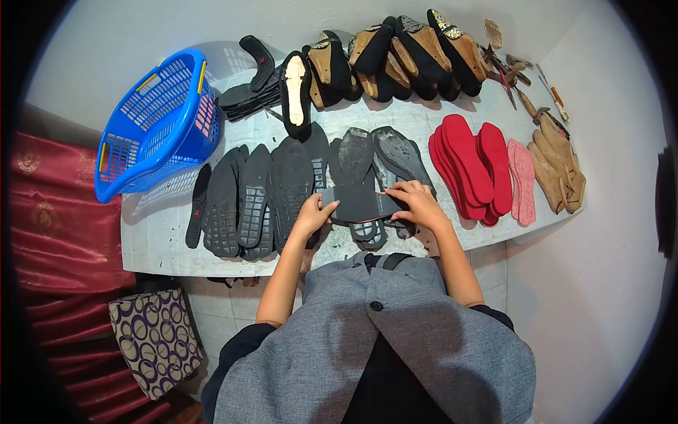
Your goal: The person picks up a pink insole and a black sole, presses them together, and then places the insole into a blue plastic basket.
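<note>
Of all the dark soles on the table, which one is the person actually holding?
The dark sole lying crosswise at the table's near edge, gripped by the left hand and right hand at either end. The other soles lie lengthwise, untouched.

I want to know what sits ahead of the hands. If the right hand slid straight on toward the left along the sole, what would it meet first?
Probably the left hand, gripping the other end of the flat dark grey shoe sole that the right hand holds.

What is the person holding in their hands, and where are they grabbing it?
A dark shoe sole, held flat over the table. The left hand grips one end and the right hand grips the other.
</note>
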`<state>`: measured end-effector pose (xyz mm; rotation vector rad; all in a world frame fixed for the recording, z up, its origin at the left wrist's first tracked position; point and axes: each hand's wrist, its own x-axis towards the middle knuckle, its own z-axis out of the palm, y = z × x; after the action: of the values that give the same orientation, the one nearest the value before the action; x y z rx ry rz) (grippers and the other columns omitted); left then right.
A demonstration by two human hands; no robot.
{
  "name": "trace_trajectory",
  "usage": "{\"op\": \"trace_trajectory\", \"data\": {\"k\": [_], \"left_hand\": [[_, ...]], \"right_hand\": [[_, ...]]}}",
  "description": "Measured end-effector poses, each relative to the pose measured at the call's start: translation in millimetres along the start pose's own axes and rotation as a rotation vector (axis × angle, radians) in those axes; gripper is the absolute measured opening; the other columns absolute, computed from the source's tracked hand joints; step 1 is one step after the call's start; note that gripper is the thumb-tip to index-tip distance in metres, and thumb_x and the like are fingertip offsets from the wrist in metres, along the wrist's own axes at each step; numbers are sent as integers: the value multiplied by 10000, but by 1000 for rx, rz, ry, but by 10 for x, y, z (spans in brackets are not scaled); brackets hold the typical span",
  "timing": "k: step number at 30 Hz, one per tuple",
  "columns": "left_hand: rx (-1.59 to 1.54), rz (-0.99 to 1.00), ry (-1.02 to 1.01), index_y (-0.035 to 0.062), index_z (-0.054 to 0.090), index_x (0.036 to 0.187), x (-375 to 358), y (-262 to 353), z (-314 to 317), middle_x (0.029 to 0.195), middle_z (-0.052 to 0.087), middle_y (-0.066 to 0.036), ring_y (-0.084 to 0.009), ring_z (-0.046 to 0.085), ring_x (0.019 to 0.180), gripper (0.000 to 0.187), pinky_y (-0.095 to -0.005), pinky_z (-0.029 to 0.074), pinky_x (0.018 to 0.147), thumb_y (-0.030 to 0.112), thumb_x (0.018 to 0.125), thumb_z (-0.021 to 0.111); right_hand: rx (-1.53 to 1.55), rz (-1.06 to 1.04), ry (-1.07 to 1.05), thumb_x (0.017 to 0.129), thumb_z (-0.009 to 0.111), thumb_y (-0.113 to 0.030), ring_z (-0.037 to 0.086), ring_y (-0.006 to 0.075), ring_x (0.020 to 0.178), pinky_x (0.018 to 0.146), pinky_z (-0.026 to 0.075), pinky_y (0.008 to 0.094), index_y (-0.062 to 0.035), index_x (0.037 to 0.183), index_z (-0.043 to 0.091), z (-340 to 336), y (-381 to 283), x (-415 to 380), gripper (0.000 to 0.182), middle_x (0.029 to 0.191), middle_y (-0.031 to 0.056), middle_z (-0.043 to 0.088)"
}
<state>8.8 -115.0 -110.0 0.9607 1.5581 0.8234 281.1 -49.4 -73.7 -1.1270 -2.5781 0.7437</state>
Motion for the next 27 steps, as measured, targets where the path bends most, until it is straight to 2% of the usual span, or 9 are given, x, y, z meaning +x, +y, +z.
{"op": "trace_trajectory", "data": {"k": [11, 17, 20, 27], "left_hand": [[-69, -89, -41, -29, 501, 1037, -63, 81, -33, 702, 591, -27, -56, 498, 493, 354, -186, 357, 418, 259, 854, 593], [-88, -118, -36, -30, 496, 1040, -11, 12, -60, 661, 554, -11, -58, 510, 490, 310, -192, 372, 419, 245, 898, 522], [-86, -90, -67, 20, 505, 995, 30, -95, -85, 696, 561, 10, -53, 529, 511, 263, -169, 381, 421, 262, 894, 530], [-175, -151, -100, 19, 516, 1002, -3, -15, -107, 720, 573, 1, -55, 555, 540, 241, -173, 471, 488, 229, 886, 543]], "right_hand": [[9, 3, -29, 583, 755, -262, 453, 229, 1063, 876, 343, 384, -204, 1172, 557, -9, 45, -3, 625, 1109, 15, 526], [24, -1, -43, 594, 750, -267, 460, 231, 1057, 877, 345, 396, -210, 1170, 558, -25, 54, 4, 609, 1105, 14, 526], [31, 0, -48, 601, 747, -266, 464, 231, 1053, 879, 346, 398, -209, 1167, 560, -26, 61, 4, 599, 1101, 14, 526], [35, -1, -51, 610, 749, -253, 464, 229, 1057, 884, 345, 397, -204, 1164, 562, -38, 52, 3, 586, 1104, 14, 525]]}}
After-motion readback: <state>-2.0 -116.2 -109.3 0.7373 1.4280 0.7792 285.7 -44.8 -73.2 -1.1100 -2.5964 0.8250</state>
